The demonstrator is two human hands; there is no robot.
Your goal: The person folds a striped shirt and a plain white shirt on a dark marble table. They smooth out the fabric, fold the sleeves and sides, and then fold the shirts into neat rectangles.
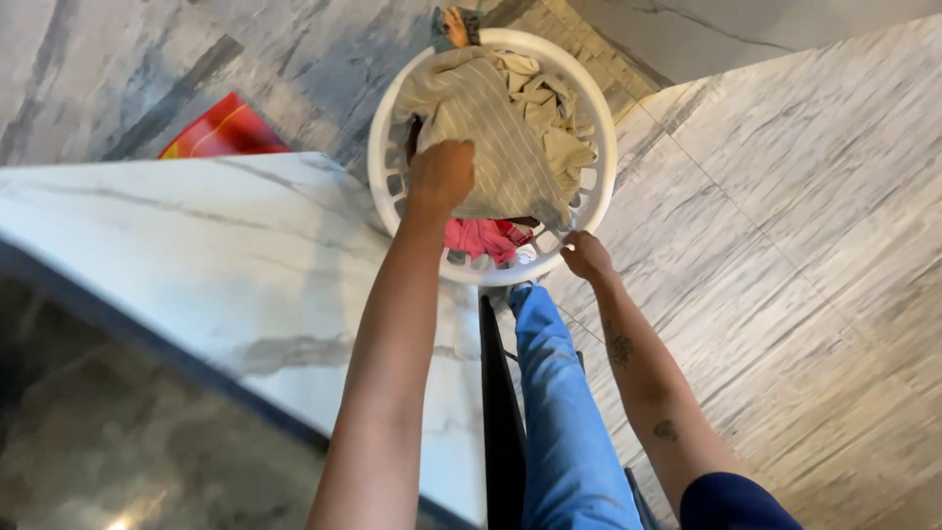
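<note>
A round white laundry basket (392, 118) stands on the marble floor beside a white marble table. It holds a beige striped cloth (491, 137), a cream garment (549, 108) and pink clothes (478, 238). My left hand (441, 173) reaches into the basket, fingers closed on the beige striped cloth. Over at the near rim, my right hand (586, 255) grips the lower corner of the same cloth. My leg in blue jeans (559, 393) is below the basket.
The white marble table (226, 265) fills the left, its dark edge running to the bottom. A red flat item (224, 130) lies on the floor behind it. Grey veined floor tiles (805, 226) spread to the right. A foot (454, 25) shows behind the basket.
</note>
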